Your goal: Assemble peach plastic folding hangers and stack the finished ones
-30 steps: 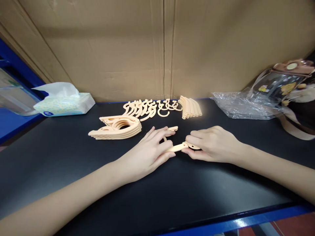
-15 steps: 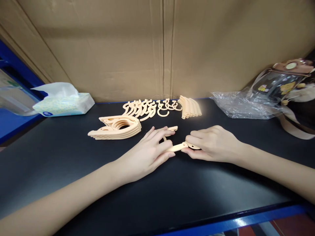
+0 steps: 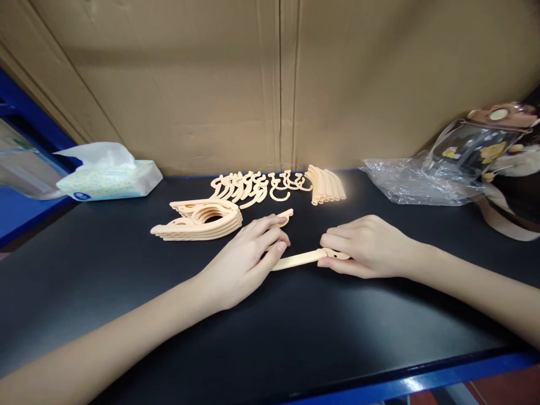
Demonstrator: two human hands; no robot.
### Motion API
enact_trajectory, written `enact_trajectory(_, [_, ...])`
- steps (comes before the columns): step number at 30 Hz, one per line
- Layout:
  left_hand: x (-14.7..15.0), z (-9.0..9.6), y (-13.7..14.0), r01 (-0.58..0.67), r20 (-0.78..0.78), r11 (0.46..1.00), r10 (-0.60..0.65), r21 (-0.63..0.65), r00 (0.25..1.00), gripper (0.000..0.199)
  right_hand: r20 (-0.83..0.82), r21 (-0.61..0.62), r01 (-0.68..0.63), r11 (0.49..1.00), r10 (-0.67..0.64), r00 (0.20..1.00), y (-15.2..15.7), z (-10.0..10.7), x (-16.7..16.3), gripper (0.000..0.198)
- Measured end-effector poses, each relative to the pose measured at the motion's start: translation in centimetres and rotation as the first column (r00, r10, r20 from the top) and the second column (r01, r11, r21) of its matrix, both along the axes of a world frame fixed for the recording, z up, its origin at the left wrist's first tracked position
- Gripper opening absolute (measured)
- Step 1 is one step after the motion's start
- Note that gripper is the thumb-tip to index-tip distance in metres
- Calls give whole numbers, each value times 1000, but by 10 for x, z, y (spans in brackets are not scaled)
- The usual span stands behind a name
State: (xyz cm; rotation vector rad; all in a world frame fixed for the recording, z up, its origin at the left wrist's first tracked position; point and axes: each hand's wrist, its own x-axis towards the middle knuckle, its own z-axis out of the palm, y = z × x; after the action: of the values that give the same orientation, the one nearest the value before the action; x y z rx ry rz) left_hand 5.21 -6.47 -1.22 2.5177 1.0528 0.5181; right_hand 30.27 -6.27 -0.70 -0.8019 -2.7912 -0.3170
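A cream plastic folding hanger (image 3: pixel 300 260) lies low over the black table, one long arm of it showing between my hands. My right hand (image 3: pixel 365 247) is closed on its right end, thumb below and fingers above, near a joint with small dark holes. My left hand (image 3: pixel 251 253) is curled over the hanger's left part, and its palm hides most of that side. Beyond the left fingertips pokes out another cream hanger piece (image 3: pixel 287 214); whether it joins the long arm is hidden.
Left of centre sits a stack of folded hangers (image 3: pixel 198 225). Behind are loose hooks (image 3: pixel 238 185) and a bundle of cream tubes (image 3: pixel 327 184). A tissue box (image 3: pixel 113 180) stands left; a plastic bag (image 3: pixel 409 180) and a bottle (image 3: pixel 476 143) are at right. Cardboard (image 3: pixel 189 84) closes the back.
My left hand has slid a little left, uncovering more of the long arm. The hanger piece past its fingertips shifted left too. My right hand stays nearly in place.
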Motion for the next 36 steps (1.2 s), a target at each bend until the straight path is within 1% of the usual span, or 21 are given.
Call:
enact_trajectory(2, [-1, -2, 2, -54, 58, 998, 55, -26, 997, 19, -46, -166, -3, 986, -5, 999, -2, 1, -1, 23])
enact_trajectory(3, [-1, -3, 3, -76, 82, 996, 79, -42, 994, 17, -72, -229, -15, 973, -1, 997, -4, 1, -2, 16])
enact_trajectory(4, [-1, -4, 4, -91, 103, 994, 96, -55, 990, 17, -93, -272, -32, 962, 7, 996, -6, 2, -4, 11])
enact_trajectory(6, [-2, -5, 6, -103, 136, 993, 111, -65, 985, 22, -117, -316, -64, 947, 28, 993, -9, 3, -7, 6])
enact_trajectory(12, [-2, -9, 9, -91, 214, 996, 92, -12, 973, 23, -140, -381, -125, 916, 76, 987, -13, 11, -11, 7])
enact_trajectory(18, [-2, -9, 8, -110, 240, 994, 103, 16, 965, 24, -175, -446, -168, 879, 99, 980, -9, 13, -8, 20])
enact_trajectory(22, [-1, -11, 7, -119, 260, 993, 113, 4, 959, 23, -180, -484, -156, 861, 76, 981, -6, 10, -6, 29])
enact_trajectory(25, [-1, -12, 7, -112, 289, 993, 118, -39, 950, 24, -200, -500, -174, 849, 82, 976, -6, 9, -8, 25])
enact_trajectory(27, [-1, -13, 7, -116, 300, 991, 129, -59, 945, 25, -212, -490, -172, 855, 75, 974, -8, 8, -10, 15])
enact_trajectory(28, [-1, -13, 7, -123, 301, 991, 136, -59, 944, 26, -212, -477, -167, 863, 71, 975, -9, 7, -12, 14])
enact_trajectory(30, [0, -12, 7, -142, 292, 989, 148, -42, 945, 28, -201, -446, -160, 881, 76, 977, -13, 6, -15, 17])
enact_trajectory(32, [0, -11, 7, -158, 278, 987, 155, -13, 948, 29, -191, -426, -170, 889, 95, 977, -17, 5, -18, 15])
enact_trajectory(36, [0, -9, 8, -160, 274, 987, 156, -5, 949, 32, -186, -429, -197, 882, 127, 974, -23, 4, -22, 17])
